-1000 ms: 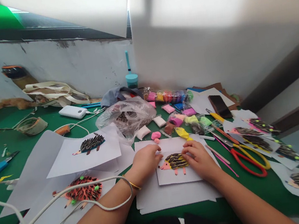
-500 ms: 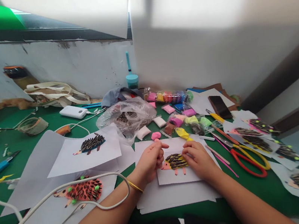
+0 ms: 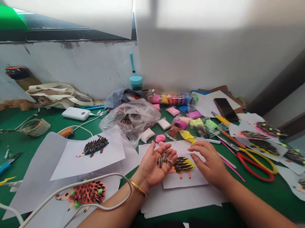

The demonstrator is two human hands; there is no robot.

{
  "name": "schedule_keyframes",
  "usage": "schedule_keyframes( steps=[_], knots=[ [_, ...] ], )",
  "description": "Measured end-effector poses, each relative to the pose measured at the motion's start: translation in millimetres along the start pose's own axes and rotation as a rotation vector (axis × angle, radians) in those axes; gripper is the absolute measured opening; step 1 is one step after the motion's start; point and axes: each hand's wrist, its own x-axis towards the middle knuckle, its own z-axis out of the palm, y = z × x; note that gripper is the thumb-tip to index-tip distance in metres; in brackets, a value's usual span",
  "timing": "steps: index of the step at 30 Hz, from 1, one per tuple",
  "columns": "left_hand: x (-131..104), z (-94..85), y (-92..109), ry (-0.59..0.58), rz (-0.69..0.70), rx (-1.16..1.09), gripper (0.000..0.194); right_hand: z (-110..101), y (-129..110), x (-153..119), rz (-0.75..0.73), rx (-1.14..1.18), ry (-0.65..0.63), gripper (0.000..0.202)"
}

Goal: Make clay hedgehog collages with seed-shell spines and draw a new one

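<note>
The yellow hedgehog [image 3: 190,165] has pink legs and dark, pointy seeds on its back. It is on white paper [image 3: 175,183] near the front edge of the green table [image 3: 261,199]. The left hand [image 3: 153,171] partly covers it, palm up and fingers loose, with smooth, stripy seeds [image 3: 164,160] on it. The right hand [image 3: 210,162] is beside it, fingers apart. A bendy white cord [image 3: 103,176] crosses the left arm. Behind are a crinkly clear bag [image 3: 146,111] and a soft pink lump [image 3: 160,138].

Left hand [image 3: 154,169] turned palm-up, seeds [image 3: 163,159] revealed
</note>
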Motion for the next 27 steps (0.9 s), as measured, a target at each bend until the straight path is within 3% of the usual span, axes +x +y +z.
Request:
schedule_keyframes(
  steps=[7, 13, 17, 21, 24, 27],
  knots=[
    [-5.5, 2.9, 0.5, -0.084, -0.004, 0.015, 0.061, -3.1, -44.0, 19.4, -0.170, 0.011, -0.204, 0.020],
    [-6.8, -1.0, 1.9, -0.173, -0.027, 0.028, 0.062, 9.4, -50.0, 24.0, -0.233, 0.030, -0.234, 0.013],
    [-6.8, -0.7, 2.5, -0.169, -0.021, -0.009, 0.062, 3.8, -37.0, 21.9, 0.036, 0.243, -0.139, 0.016],
    [-4.1, 0.3, 3.9, -0.053, 0.075, -0.031, 0.060, -3.8, -7.1, 19.1, 0.320, 0.313, -0.016, 0.014],
    [-2.0, 0.3, 6.3, 0.021, 0.152, -0.052, 0.057, -6.3, 16.7, 14.7, 0.358, 0.220, 0.009, 0.017],
    [-1.0, -0.4, 9.3, 0.055, 0.187, -0.070, 0.056, -8.0, 30.6, 8.7, 0.267, 0.094, -0.044, 0.024]
  ],
)
